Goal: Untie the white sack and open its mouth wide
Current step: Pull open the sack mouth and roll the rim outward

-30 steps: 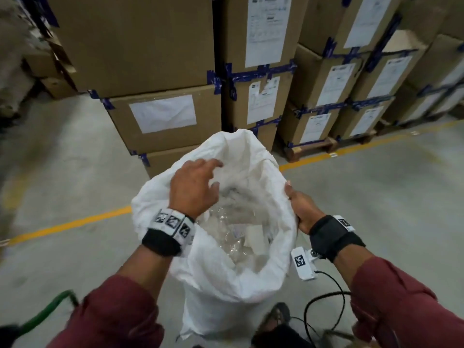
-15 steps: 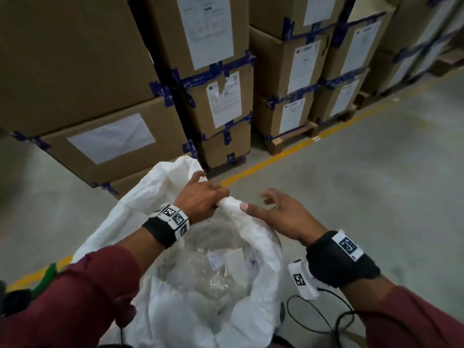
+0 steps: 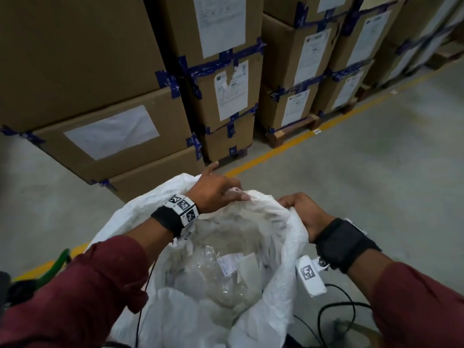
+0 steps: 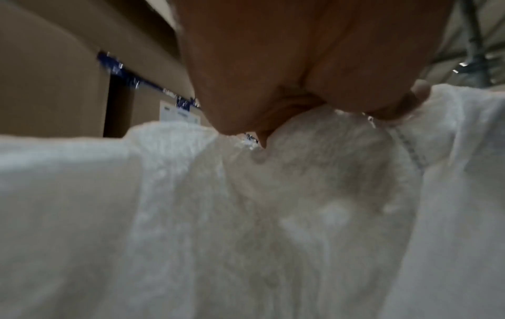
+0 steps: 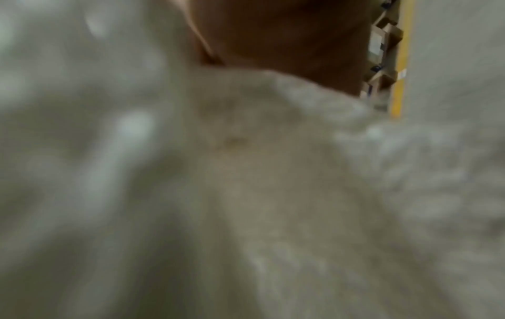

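1. White woven plastic makes up the sack (image 3: 140, 222), which stands on the grey floor (image 3: 376, 172) right in front of the person, its mouth open and facing up
2. The left hand (image 3: 213, 189) grasps the far rim of the sack, fingers bunching the cloth, with one finger sticking out toward the boxes (image 3: 100, 71)
3. From the left wrist view that hand (image 4: 273, 75) shows thumb and fingers pinched on a gathered fold of the sack (image 4: 191, 215)
4. The right hand (image 3: 305, 212) is clenched on the right rim, fingers curled over the edge and pulling it outward
5. The right wrist view is blurred; it shows the hand (image 5: 287, 38) against white cloth (image 5: 246, 172) and little more
6. The two hands sit near each other along the far side of the rim, apart by a short stretch of folded cloth
7. Inside the sack lies crumpled clear plastic (image 3: 213, 280) with a small white label (image 3: 226, 264) on it
8. Both wrists carry black bands (image 3: 344, 244) with white square-patterned tags (image 3: 182, 205); a white tagged block (image 3: 310, 275) hangs under the right wrist, with black cables (image 3: 339, 312) trailing below
9. The sleeves (image 3: 82, 297) are dark red
10. Brown boxes with blue tape (image 3: 221, 62) and white paper sheets (image 3: 232, 90) are stacked behind the sack, some on a wooden pallet (image 3: 292, 133)
11. A yellow line (image 3: 288, 146) runs across the floor beside the stacks
12. A green bar (image 3: 55, 267) shows at the left edge, near the left sleeve
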